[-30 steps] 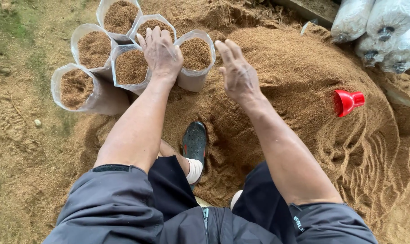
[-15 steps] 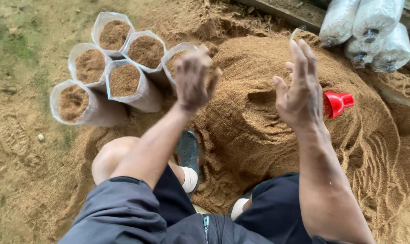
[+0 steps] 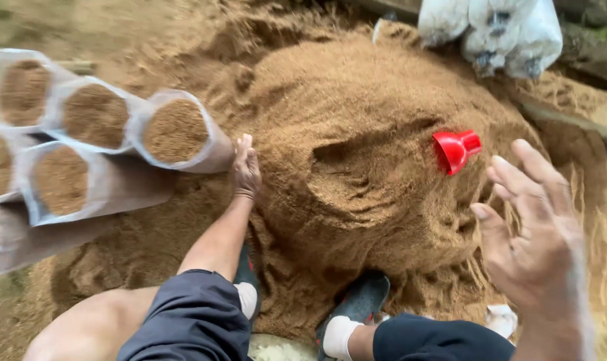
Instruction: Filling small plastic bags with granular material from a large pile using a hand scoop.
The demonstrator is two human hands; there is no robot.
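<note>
The filled bag (image 3: 178,132) nearest the sawdust heap (image 3: 377,167) is seen lying tilted toward the camera at the left of the scene, its open mouth packed level with brown sawdust and its clear plastic wall resting against the foot of the heap. The left hand (image 3: 246,168) is laid flat beside this bag's right edge, fingers (image 3: 245,148) straight and close together, pressed against the bag's side and the sawdust; nothing is gripped in it. More filled bags (image 3: 95,115) of the same kind are stacked just left of it, touching one another. The right hand (image 3: 534,234) is raised near the camera at the right, palm open, its fingers spread apart and empty, slightly blurred. A red funnel (image 3: 455,149) is seen lying on its side on the right slope of the heap, just beyond the right hand's fingertips and apart from them. White tied sacks (image 3: 494,30) are piled at the far right edge. Two dark shoes (image 3: 360,301) with white socks are planted at the near foot of the heap.
</note>
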